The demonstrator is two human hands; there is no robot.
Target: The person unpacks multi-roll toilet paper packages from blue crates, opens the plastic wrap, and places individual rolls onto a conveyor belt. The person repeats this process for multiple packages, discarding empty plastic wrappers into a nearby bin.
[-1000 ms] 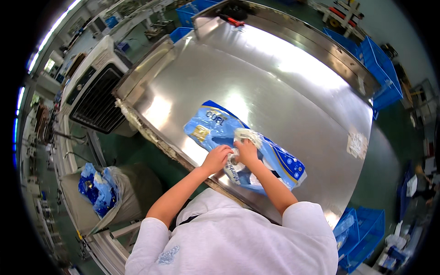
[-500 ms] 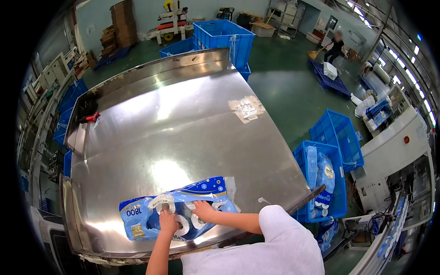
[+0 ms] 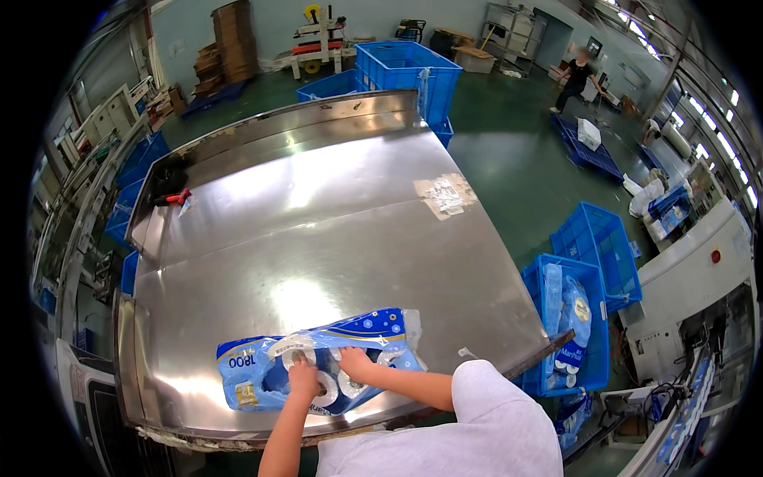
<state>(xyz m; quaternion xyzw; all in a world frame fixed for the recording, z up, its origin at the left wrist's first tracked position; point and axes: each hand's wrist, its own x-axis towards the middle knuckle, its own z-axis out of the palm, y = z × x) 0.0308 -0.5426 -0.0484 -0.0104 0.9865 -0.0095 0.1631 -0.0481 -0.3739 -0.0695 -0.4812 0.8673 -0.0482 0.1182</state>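
Both the left hand (image 3: 304,377) and right hand (image 3: 354,364) press down, fingers grasping the blue pack of tissue rolls (image 3: 318,367) lying on the steel table (image 3: 318,230).

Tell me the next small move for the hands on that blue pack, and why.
Probably slide the blue pack of paper rolls farther onto the steel table: both the left hand and right hand press it, and it lies close to the near edge.

steel table (image 3: 318,222) | blue crates (image 3: 592,246) | cardboard stack (image 3: 232,36) | taped patch (image 3: 445,195)
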